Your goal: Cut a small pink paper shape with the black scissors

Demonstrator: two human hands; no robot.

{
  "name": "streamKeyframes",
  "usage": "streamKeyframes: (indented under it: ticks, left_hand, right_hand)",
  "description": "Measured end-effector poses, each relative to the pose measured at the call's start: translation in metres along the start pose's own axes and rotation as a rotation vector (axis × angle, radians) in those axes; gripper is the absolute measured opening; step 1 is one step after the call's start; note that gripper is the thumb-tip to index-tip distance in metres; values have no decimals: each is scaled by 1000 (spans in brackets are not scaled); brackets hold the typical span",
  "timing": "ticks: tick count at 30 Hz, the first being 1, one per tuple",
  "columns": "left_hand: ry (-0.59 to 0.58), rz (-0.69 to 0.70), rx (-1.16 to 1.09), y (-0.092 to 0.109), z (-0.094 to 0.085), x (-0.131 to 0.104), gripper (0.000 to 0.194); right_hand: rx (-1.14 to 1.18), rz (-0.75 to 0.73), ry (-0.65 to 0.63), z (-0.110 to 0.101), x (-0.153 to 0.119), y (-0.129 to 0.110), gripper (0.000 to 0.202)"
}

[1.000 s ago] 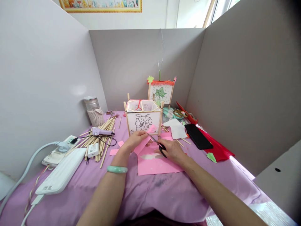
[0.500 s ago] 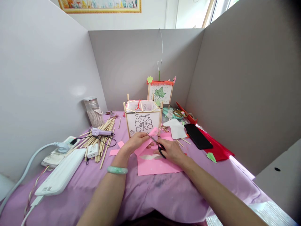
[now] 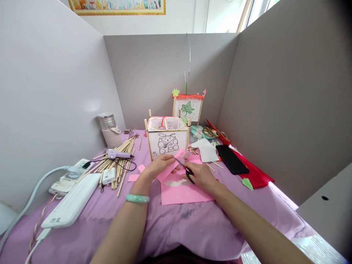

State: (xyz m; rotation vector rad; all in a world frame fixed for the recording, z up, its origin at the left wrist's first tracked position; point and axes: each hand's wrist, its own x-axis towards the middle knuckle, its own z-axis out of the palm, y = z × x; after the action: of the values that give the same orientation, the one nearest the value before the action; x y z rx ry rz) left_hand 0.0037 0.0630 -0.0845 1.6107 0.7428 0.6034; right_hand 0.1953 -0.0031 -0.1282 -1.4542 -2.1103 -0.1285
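Left hand point(image 3: 158, 167), just below centre frame, pinches a pink strip point(image 3: 171, 165) between thumb and fingers, holding it up off the table; a green bangle point(image 3: 137, 198) sits on that wrist. Right hand point(image 3: 200, 176), just to the right of it, is curled through the black handles of the scissors point(image 3: 183, 168), and the blades point up-left onto the strip's top edge. Whether the blades are parted or closed I can't quite make out from here.

Under both hands lies a pink sheet point(image 3: 184, 192), flat on the purple cloth point(image 3: 170, 227). Right behind the hands, centre frame, stands a lantern point(image 3: 167, 137) of sticks and white paper with a rabbit drawn in black line on its front; there are small marks on the rabbit's belly, too tiny to read. Further back, a second lantern point(image 3: 188, 107) with a green leaf drawing and an orange fringe.

Left of centre, a heap of sticks point(image 3: 118, 161) with a glue gun point(image 3: 118, 154) resting across it. Lower left, a white power strip point(image 3: 72, 203), and a jar point(image 3: 109, 129) by the left wall. On the right, a black phone point(image 3: 231, 159) lies flat beside red paper point(image 3: 255, 174). No readable writing on any of it.
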Motion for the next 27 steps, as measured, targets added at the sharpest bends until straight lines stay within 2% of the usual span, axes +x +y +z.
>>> streamKeyframes:
  ticks: [16, 21, 27]
  left_hand:
    - [-5, -6, -30, 1, -1, -1, 24]
    - [59, 5, -59, -7, -5, 5, 26]
    - [120, -13, -75, -3, -3, 5, 26]
  right_hand:
    - [5, 13, -12, -1, 1, 0, 31]
    - [27, 15, -13, 0, 0, 0, 34]
    - [3, 5, -16, 2, -1, 1, 36]
